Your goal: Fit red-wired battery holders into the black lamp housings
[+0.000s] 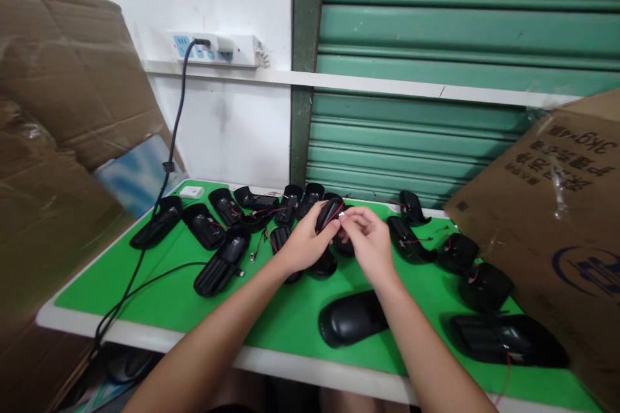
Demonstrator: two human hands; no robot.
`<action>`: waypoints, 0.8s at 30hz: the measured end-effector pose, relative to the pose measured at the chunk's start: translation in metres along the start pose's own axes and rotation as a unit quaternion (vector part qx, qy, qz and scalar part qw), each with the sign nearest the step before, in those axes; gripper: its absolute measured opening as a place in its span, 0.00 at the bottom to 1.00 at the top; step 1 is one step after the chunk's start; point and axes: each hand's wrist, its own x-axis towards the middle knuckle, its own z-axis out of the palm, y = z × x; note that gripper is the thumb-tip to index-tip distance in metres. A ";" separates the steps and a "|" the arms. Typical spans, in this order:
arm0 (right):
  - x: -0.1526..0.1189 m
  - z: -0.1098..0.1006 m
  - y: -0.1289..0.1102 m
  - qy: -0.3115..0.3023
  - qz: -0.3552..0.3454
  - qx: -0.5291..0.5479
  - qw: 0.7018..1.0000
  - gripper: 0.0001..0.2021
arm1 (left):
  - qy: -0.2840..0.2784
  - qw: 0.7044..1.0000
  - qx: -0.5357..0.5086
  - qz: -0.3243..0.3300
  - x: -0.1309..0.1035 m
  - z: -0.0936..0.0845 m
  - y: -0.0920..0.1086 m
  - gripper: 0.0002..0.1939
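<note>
Over the middle of the green table, my left hand (309, 237) is closed around a black plastic housing (329, 211) with a thin red wire along it. Close against it, my right hand (369, 237) pinches a small white piece (341, 215), which looks like a wire connector. Both hands nearly touch at the fingertips. Below my right wrist lies a smooth black shell (351, 319), partly hidden by the forearm. Further black housings, one a curved piece (322, 264), lie under and behind my hands, partly covered by them.
Several black housings with thin wires, such as one at the left (223, 261) and one at the right (508, 339), lie across the green tabletop (285, 310). A black cable (181, 103) runs from a wall socket strip (247, 50). Cardboard boxes (547, 206) flank the table.
</note>
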 end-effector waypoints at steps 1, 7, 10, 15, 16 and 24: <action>-0.001 0.001 0.000 0.011 -0.002 0.000 1.000 0.22 | 0.009 1.000 -0.013 -0.006 0.001 0.000 -0.002 0.21; -0.004 0.006 0.000 0.053 -0.006 0.013 0.999 0.25 | 0.039 0.999 -0.001 0.020 0.002 -0.002 -0.004 0.20; -0.001 0.006 0.003 0.044 0.046 0.060 0.996 0.28 | 0.012 1.000 0.004 -0.009 -0.002 -0.001 0.002 0.23; 0.000 0.004 0.006 0.047 0.048 0.071 0.995 0.23 | 0.002 0.993 -0.062 -0.100 -0.004 0.000 0.006 0.29; -0.001 0.004 0.006 0.057 0.022 0.047 0.997 0.22 | 0.004 0.989 -0.082 -0.119 -0.003 0.000 0.004 0.29; -0.008 -0.003 0.002 -0.041 -0.211 -0.204 0.955 0.10 | 0.025 0.943 -0.264 -0.200 0.003 -0.002 0.007 0.24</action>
